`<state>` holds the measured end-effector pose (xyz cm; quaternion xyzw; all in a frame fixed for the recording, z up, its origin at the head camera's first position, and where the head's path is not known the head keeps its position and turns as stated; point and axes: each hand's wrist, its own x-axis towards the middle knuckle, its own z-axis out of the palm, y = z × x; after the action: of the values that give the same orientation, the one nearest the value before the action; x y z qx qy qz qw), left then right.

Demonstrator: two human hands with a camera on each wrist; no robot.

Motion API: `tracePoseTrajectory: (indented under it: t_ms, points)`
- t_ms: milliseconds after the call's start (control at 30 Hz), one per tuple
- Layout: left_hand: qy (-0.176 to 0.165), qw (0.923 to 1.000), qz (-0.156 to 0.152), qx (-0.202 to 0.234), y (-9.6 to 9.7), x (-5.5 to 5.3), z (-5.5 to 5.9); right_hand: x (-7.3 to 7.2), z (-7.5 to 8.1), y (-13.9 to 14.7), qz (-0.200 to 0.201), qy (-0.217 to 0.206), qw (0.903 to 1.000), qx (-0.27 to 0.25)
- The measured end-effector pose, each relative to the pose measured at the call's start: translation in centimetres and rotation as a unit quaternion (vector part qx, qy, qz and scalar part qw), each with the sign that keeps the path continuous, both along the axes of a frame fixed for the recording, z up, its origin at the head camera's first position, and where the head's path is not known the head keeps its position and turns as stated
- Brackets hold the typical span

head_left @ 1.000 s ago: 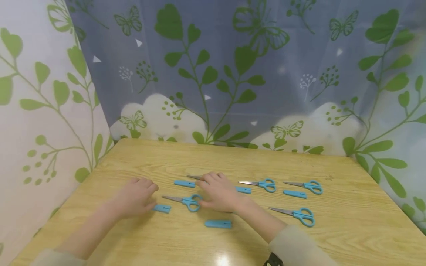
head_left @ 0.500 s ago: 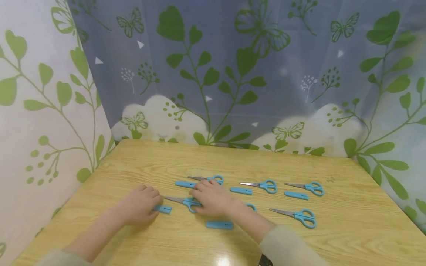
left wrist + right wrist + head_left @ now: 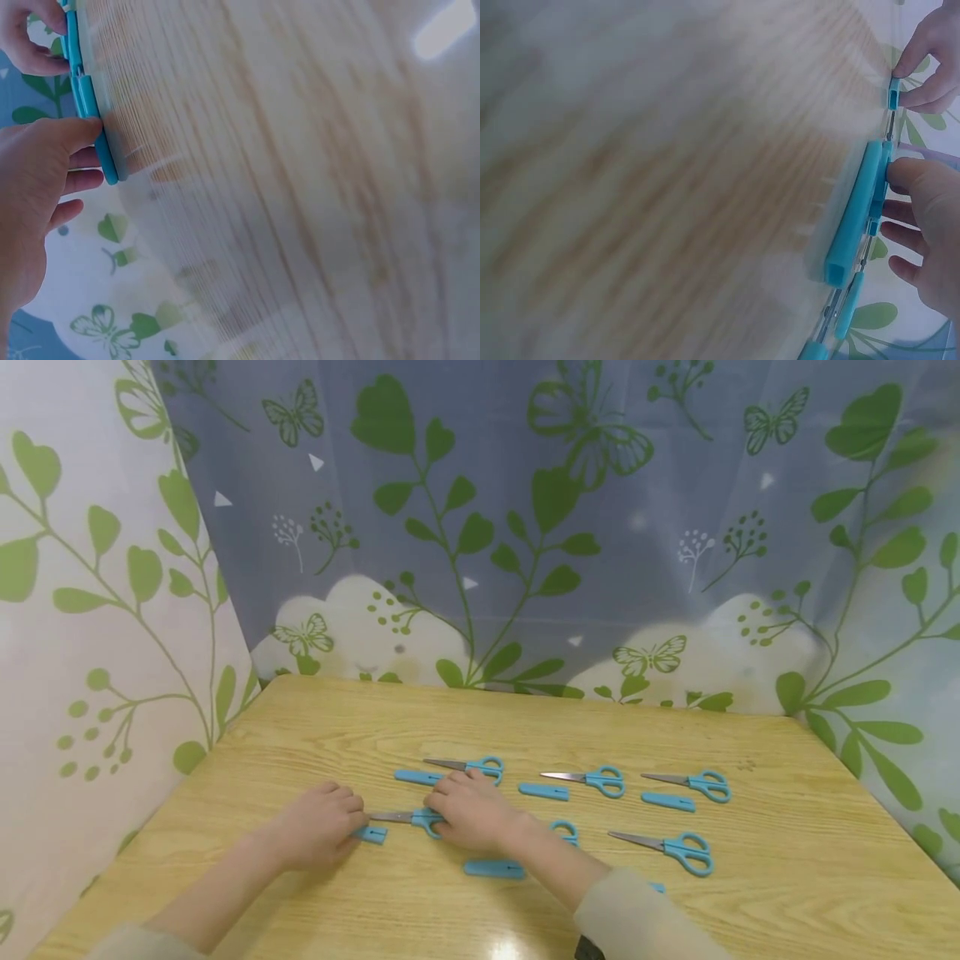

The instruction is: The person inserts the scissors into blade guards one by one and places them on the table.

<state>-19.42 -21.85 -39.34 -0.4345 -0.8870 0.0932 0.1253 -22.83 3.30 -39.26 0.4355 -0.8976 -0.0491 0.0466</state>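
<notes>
In the head view my left hand (image 3: 321,828) holds a blue scissors cap (image 3: 372,835) near the table's left front. Its thumb and fingers pinch that cap, plain in the left wrist view as a long blue sleeve (image 3: 96,142). My right hand (image 3: 474,814) grips a pair of scissors by the blue handle (image 3: 424,821), whose loops the fingers partly cover. The blades (image 3: 392,817) point left, their tip close by the left fingers and just above the cap's slotted end. From the right wrist view, the cap's open mouth (image 3: 893,97) faces the blades in line.
Behind the hands lie scissors (image 3: 489,766), scissors (image 3: 604,780) and scissors (image 3: 705,785), with blue caps in front. Scissors (image 3: 684,852) lie at right; another pair's loop (image 3: 564,832) shows past my right forearm. A cap (image 3: 493,868) lies in front. Patterned cloth (image 3: 480,527) rises behind.
My right hand has come left and nearer and now grips the scissors' handle. The blades have turned more level, and the tip lies closer to my left hand, which has shifted slightly.
</notes>
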Motion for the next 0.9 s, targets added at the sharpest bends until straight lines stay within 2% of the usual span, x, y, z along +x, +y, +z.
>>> tracePoseTrajectory:
  t_ms: [167, 500, 733, 900]
  points:
    - [0.006, 1.0000, -0.001, -0.007, 0.1, 0.0, 0.1, 0.0, 0.1, -0.2, -0.011, -0.008, 0.9999, -0.006]
    - [0.034, 0.9992, -0.011, -0.020, 0.1, -0.1, -0.1, 0.0, 0.3, 0.0, 0.003, 0.019, 0.9997, 0.013]
    - [0.039, 0.9991, -0.008, -0.012, 0.2, -0.1, -0.1, -0.2, 0.7, 0.1, 0.004, 0.044, 0.9983, 0.038]
    - [0.082, 0.9966, -0.014, 0.002, 0.2, -0.2, 0.0, -0.3, 1.0, 0.2, -0.003, 0.054, 0.9968, 0.058]
